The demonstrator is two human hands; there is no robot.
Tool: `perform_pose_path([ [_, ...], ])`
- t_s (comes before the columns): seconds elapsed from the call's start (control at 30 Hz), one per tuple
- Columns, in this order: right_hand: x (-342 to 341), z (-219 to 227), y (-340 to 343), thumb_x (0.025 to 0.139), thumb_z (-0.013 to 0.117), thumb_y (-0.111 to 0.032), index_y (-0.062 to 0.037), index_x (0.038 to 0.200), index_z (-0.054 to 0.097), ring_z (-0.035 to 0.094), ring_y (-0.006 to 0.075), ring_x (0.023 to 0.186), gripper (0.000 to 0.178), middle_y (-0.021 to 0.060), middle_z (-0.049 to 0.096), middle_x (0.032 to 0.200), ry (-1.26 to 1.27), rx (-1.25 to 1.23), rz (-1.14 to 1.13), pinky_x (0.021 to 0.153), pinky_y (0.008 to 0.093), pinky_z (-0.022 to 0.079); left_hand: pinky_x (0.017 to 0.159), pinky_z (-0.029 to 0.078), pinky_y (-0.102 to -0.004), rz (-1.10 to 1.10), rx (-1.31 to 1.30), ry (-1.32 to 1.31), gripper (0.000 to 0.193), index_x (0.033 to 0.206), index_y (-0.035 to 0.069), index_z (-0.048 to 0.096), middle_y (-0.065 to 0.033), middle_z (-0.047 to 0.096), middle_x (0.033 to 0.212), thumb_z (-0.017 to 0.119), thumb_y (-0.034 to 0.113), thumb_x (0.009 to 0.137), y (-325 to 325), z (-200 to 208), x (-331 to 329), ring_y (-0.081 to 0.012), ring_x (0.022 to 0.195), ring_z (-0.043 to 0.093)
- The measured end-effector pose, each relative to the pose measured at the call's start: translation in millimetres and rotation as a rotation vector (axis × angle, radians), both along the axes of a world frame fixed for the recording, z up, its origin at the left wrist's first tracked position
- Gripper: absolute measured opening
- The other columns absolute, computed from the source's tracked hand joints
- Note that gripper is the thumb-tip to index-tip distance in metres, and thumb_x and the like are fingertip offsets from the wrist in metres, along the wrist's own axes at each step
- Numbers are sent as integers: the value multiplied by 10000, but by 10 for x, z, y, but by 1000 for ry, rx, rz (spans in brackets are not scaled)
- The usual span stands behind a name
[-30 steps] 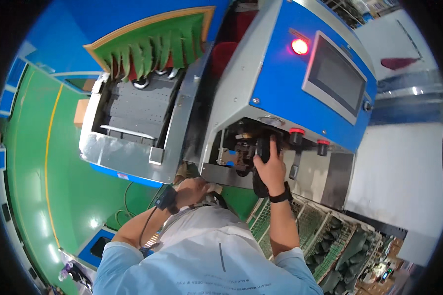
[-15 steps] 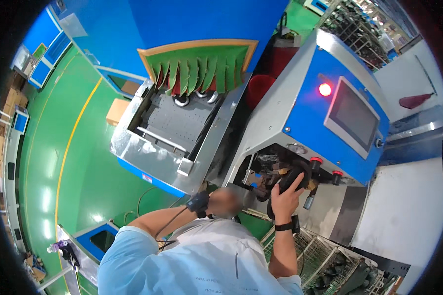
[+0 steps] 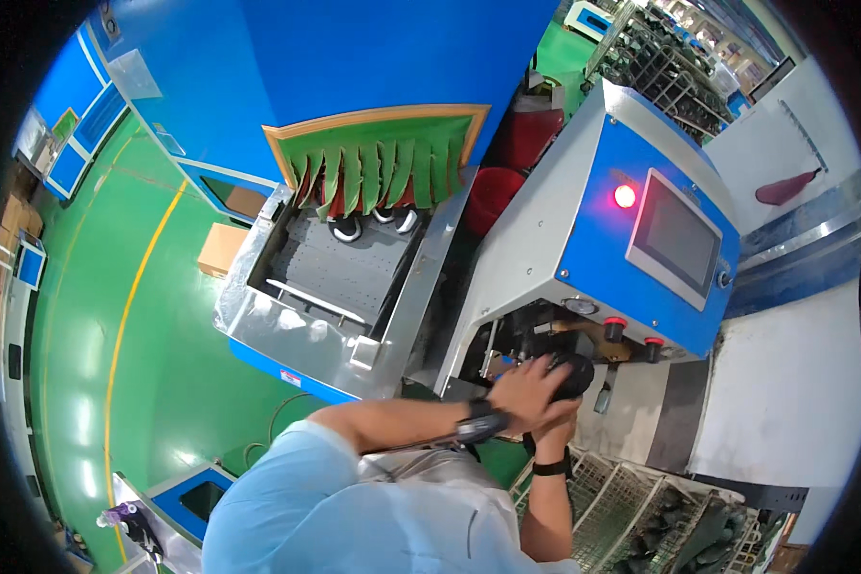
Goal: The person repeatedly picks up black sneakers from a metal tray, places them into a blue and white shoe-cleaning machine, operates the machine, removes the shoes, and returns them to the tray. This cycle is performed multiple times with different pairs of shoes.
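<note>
Both hands meet at the mouth of the blue and grey machine [image 3: 584, 239], low under its screen [image 3: 674, 239] and red lamp [image 3: 625, 196]. Left hand [image 3: 526, 390] lies over a dark, rounded shoe [image 3: 572, 373], fingers curled and clamped on its top. Right hand [image 3: 555, 426] comes up from below, mostly hidden behind the left; fingers look closed under the same shoe, probably steadying it in the opening.

Shoe is only partly seen; its toe and the seat it rests in are hidden. To the left, a conveyor [image 3: 340, 268] runs out from green curtain strips [image 3: 373, 172], carrying two shoes [image 3: 373, 222] half covered. Wire racks [image 3: 641, 507] at lower right are cut off.
</note>
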State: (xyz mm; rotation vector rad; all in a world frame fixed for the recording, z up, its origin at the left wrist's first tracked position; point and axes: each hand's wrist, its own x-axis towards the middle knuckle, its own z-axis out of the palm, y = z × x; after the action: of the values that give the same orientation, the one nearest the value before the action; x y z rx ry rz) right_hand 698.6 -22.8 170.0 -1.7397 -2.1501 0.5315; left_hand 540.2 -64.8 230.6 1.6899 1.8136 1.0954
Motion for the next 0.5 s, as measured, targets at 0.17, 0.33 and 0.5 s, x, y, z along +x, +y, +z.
perform_pose_path([
  [0.17, 542, -942, 249, 1132, 423, -363, -47, 1379, 566, 599, 369, 1278, 426, 149, 639, 1390, 445, -167, 127, 1109, 539, 484, 777, 600, -471, -46, -109, 306, 454, 1207, 119, 670, -187, 603, 1155, 686, 479, 931, 902, -39, 498, -381, 1089, 631],
  [0.33, 98, -130, -164, 952, 685, -429, 9, 1380, 560, 593, 429, 1243, 625, 228, 620, 1376, -214, 147, 146, 1074, 537, 474, 683, 626, -484, 50, -79, 190, 238, 1050, 119, 675, -148, 621, 1060, 731, 251, 860, 749, -153, 335, -357, 961, 689],
  [0.5, 88, 57, -269, 907, 729, -418, 77, 1480, 478, 543, 464, 1295, 798, 304, 547, 1441, -413, 208, 258, 1107, 551, 436, 690, 628, -495, 10, -176, 181, 332, 1078, 77, 656, -166, 604, 1079, 749, 313, 863, 781, -78, 312, -381, 963, 674],
])
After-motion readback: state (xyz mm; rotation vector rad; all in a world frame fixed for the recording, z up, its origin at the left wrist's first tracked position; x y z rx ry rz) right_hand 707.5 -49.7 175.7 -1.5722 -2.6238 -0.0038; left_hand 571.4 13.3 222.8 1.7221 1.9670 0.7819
